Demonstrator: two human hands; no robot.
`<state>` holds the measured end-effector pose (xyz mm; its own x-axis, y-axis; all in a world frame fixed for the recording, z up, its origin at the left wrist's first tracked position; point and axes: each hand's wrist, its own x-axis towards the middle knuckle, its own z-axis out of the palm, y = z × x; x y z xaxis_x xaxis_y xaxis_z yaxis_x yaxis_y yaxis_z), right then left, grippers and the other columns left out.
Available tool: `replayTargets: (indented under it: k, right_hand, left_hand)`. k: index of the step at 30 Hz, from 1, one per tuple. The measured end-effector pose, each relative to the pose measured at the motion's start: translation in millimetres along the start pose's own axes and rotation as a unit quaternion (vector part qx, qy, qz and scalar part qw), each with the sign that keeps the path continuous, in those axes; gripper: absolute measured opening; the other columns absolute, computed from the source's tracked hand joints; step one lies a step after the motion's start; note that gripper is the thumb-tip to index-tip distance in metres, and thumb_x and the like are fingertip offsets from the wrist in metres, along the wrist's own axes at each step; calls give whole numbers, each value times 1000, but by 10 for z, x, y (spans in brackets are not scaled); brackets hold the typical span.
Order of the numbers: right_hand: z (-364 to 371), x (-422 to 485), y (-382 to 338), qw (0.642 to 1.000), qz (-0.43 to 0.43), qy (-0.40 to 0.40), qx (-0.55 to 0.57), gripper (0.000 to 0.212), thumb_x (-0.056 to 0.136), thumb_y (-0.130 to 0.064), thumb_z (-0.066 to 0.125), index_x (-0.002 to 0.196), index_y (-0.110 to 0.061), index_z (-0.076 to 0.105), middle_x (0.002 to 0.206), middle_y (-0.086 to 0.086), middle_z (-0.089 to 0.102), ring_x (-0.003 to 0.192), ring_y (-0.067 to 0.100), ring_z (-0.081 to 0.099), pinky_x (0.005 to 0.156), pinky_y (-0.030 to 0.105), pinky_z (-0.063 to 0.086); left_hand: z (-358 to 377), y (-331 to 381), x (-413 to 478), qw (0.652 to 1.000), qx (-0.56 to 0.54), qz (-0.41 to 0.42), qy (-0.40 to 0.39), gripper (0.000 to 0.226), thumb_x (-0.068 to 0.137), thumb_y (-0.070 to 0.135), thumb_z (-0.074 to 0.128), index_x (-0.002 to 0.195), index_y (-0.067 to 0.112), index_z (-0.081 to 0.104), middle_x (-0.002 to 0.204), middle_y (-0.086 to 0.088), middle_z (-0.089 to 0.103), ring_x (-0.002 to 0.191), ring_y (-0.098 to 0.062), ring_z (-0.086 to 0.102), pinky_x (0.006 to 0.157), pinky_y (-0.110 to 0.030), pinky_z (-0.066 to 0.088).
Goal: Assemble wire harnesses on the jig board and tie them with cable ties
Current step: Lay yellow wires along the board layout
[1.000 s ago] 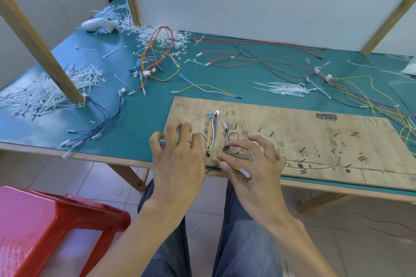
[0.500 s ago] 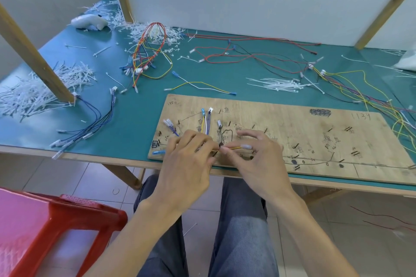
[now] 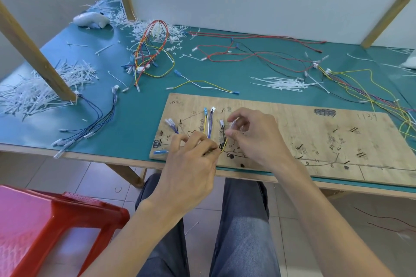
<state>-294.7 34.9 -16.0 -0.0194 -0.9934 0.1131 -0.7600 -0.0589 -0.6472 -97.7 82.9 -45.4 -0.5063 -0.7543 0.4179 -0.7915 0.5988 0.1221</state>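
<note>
A wooden jig board [image 3: 315, 132] lies at the near edge of the green table. At its left end a small harness [image 3: 209, 125] of yellow, white, purple and black wires runs among the pegs, with blue and white connectors at the far ends. My left hand [image 3: 191, 164] pinches the wire bundle at the board's near edge. My right hand [image 3: 254, 137] pinches a thin yellow wire with a clear-sleeved terminal [image 3: 233, 125], lifted just above the board, right of the bundle.
A heap of white cable ties [image 3: 283, 83] lies beyond the board. Loose wire sets spread over the table: red and yellow [image 3: 153, 51], blue [image 3: 99, 117], multicoloured at right [image 3: 360, 87]. Cut tie ends [image 3: 33, 94] pile by a slanted wooden post [image 3: 33, 51]. A red stool [image 3: 45, 227] stands low left.
Both hands moved up from the board's near edge onto the harness. My right hand has swung the yellow wire's terminal from flat at the edge up toward the connectors.
</note>
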Motion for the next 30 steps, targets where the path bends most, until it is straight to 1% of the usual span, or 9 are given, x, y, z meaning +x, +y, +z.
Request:
replayTargets:
  k: [3, 7, 11, 13, 16, 19, 24, 27, 30]
  right_hand:
    - [31, 107, -25, 1000, -23, -6, 1, 17, 86, -31, 85, 92, -36, 70, 75, -23, 67, 78, -2, 53, 95, 51, 49]
    - [34, 223, -28, 1000, -24, -11, -17, 16, 83, -34, 87, 97, -34, 80, 76, -23, 71, 73, -6, 51, 96, 47, 49]
    - [-16, 366, -28, 998, -4, -61, 2, 19, 77, -36, 93, 94, -32, 84, 74, -21, 73, 66, -14, 55, 75, 24, 45]
    - [-40, 453, -16, 994, 15, -104, 14, 18, 78, -32, 94, 94, -29, 85, 80, -18, 77, 66, -12, 60, 69, 17, 45]
    - [-76, 540, 27, 985, 57, -150, 70, 11, 82, -24, 91, 91, -27, 86, 83, -12, 80, 80, -1, 72, 77, 20, 54]
    - [-87, 578, 28, 976, 93, -166, 109, 7, 87, -16, 86, 87, -24, 87, 78, -7, 80, 76, 2, 75, 73, 18, 52]
    - [-69, 643, -41, 981, 105, -151, 60, 3, 85, -18, 87, 83, -20, 86, 76, -4, 80, 89, 17, 76, 88, 36, 61]
    - [-86, 660, -70, 984, 90, -152, 24, 4, 86, -20, 86, 82, -21, 86, 75, -6, 79, 89, 14, 74, 82, 32, 60]
    - [-51, 682, -109, 986, 63, -151, -28, 7, 87, -21, 85, 80, -23, 85, 75, -10, 77, 82, 7, 68, 66, 17, 48]
  left_hand:
    - [2, 2, -16, 1000, 9, 7, 8, 22, 95, 23, 64, 111, 18, 78, 116, 9, 71, 116, -19, 58, 97, -46, 40]
    - [32, 4, -45, 1000, 4, 1, 25, 25, 98, 23, 62, 116, 17, 77, 119, 7, 73, 117, -20, 60, 98, -48, 41]
    - [59, 4, -53, 999, 8, -1, 32, 25, 98, 24, 62, 117, 17, 77, 120, 8, 73, 117, -21, 60, 98, -49, 41]
    - [65, -5, -60, 999, 7, -1, 33, 25, 98, 25, 62, 117, 18, 77, 120, 8, 73, 118, -20, 59, 98, -48, 41]
    - [66, -11, -62, 999, 2, -2, 36, 25, 98, 25, 64, 117, 19, 77, 119, 9, 72, 118, -19, 59, 98, -47, 40]
    - [63, -14, -64, 1000, 4, -2, 31, 25, 98, 25, 62, 118, 20, 76, 118, 10, 70, 118, -18, 58, 97, -47, 38]
    - [84, -32, -76, 1000, 13, 9, 27, 25, 100, 26, 58, 119, 20, 74, 120, 11, 68, 120, -18, 56, 98, -46, 36]
    - [112, -33, -84, 999, 1, 4, 48, 25, 101, 25, 59, 118, 19, 75, 120, 9, 70, 119, -19, 58, 98, -46, 36]
    - [141, -19, -80, 998, -11, -5, 64, 24, 100, 25, 61, 118, 17, 76, 118, 8, 72, 117, -19, 58, 98, -45, 36]
